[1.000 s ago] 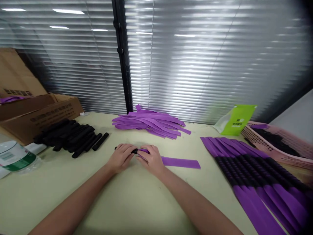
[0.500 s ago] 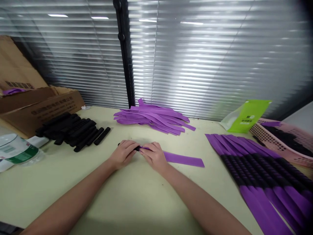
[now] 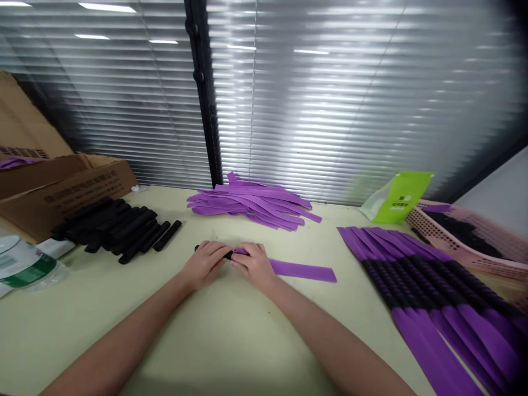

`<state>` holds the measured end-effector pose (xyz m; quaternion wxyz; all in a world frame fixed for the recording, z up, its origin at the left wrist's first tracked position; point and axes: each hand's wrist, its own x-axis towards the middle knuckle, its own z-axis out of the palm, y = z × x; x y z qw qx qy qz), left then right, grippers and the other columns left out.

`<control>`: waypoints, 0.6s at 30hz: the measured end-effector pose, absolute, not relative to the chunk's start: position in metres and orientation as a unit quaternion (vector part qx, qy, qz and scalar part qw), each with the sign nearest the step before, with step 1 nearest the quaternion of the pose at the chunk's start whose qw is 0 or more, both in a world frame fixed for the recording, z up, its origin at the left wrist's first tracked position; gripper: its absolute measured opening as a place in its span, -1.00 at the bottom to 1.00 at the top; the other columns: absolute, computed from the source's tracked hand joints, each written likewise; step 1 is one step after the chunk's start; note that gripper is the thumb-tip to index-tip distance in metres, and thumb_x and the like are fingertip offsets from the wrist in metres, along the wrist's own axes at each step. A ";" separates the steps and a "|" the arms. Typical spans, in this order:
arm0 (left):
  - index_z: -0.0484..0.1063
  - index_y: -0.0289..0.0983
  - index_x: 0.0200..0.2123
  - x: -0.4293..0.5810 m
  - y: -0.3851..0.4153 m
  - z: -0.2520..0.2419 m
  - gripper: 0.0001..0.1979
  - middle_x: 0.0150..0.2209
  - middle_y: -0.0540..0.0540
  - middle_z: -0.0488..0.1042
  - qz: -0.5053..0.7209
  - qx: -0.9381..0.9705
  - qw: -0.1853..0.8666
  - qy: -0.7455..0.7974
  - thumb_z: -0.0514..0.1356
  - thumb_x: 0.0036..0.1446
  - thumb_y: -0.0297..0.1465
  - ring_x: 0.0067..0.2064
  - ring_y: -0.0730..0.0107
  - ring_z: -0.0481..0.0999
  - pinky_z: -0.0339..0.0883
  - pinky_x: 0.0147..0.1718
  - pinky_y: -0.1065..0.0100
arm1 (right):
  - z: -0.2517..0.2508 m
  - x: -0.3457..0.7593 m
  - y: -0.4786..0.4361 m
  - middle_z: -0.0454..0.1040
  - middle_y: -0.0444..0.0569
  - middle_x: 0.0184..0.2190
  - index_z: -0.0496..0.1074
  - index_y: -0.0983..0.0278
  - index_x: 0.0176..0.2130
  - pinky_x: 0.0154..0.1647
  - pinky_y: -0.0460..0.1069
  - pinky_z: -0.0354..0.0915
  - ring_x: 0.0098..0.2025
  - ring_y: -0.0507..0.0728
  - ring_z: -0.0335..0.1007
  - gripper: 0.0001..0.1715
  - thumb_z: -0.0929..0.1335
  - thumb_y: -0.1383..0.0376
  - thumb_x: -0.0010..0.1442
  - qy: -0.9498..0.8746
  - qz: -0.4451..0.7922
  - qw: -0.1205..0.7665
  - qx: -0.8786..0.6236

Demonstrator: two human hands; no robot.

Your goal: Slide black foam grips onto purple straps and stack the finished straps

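My left hand (image 3: 205,265) is closed around a black slotted sleeve (image 3: 228,255), of which only the two ends show. Right beside it, my right hand (image 3: 254,266) pinches a purple strap (image 3: 303,270) at the sleeve's right end. The strap's free part lies flat on the table to the right. Whether the strap's tip is inside the sleeve cannot be seen behind the fingers. Behind my hands lies a loose heap of purple straps (image 3: 256,201). On the left is a pile of black sleeves (image 3: 111,225), with a single sleeve (image 3: 168,236) at its right edge.
Several purple straps with black sleeves around their middles (image 3: 412,275) lie in a row at right. Behind them stand a green pouch (image 3: 402,198) and a pink basket (image 3: 466,245) with black pieces. A cardboard box (image 3: 74,187) and a clear bottle (image 3: 27,264) are at left.
The head view has shifted slightly, so everything appears a little left. My hands keep their hold on the sleeve and strap, and the purple strap bulges slightly more above my right fingers.
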<state>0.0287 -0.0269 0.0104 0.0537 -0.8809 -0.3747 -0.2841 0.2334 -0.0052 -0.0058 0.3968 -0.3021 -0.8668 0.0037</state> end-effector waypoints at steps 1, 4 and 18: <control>0.31 -0.25 0.07 0.028 -0.026 0.010 -0.67 -0.09 -0.20 0.46 -0.282 -0.879 0.052 -0.380 -0.02 0.26 -0.42 -0.11 0.23 0.41 0.27 -0.14 0.19 | -0.006 0.233 -0.005 0.47 -0.05 -0.17 0.54 0.15 -0.23 -0.14 0.05 0.18 -0.17 0.09 0.33 -0.84 0.37 0.18 0.20 -0.864 0.003 0.400 -0.305; 0.33 -0.23 0.08 0.026 -0.025 0.010 -0.66 -0.08 -0.20 0.46 -0.285 -0.874 0.050 -0.391 -0.02 0.27 -0.39 -0.08 0.23 0.42 0.28 -0.11 0.19 | -0.006 0.233 -0.005 0.49 -0.04 -0.20 0.54 0.15 -0.20 -0.12 0.05 0.21 -0.16 0.09 0.36 -0.84 0.39 0.22 0.18 -0.851 0.013 0.424 -0.309; 0.33 -0.23 0.07 0.018 -0.020 0.012 -0.66 -0.08 -0.20 0.46 -0.287 -0.863 0.057 -0.412 -0.04 0.29 -0.36 -0.06 0.21 0.43 0.27 -0.10 0.17 | -0.007 0.234 -0.004 0.53 -0.06 -0.19 0.56 0.10 -0.21 -0.15 0.06 0.23 -0.20 0.09 0.37 -0.81 0.37 0.15 0.20 -0.824 0.028 0.467 -0.320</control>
